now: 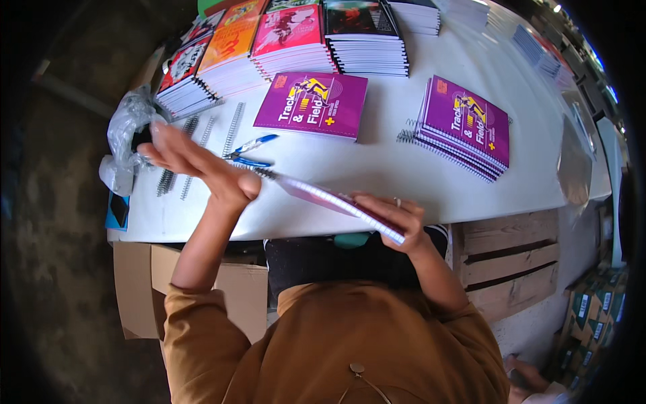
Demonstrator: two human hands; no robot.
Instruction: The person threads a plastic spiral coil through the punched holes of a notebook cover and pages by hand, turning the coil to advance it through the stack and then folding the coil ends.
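Observation:
My right hand (398, 214) grips a purple-covered notebook (319, 197), held tilted above the table's near edge with its punched spine edge facing up toward me. A dark spiral binding coil (266, 173) sticks out from the notebook's far left end. Right beside that coil is my left hand (205, 165), fingers stretched out and slightly blurred; whether its palm touches the coil I cannot tell. Beyond it lie blue-handled pliers (252, 151). A purple book block (313, 104) rests flat in mid-table, and a stack of purple spiral notebooks (464, 128) stands to the right.
Several loose coils (233, 128) lie on the white table (377, 168) at left, near a crumpled plastic bag (128, 131). Tall stacks of spiral-bound books (369, 54) line the far side. A cardboard box (138, 289) and a wooden pallet (508, 269) are below the table edge.

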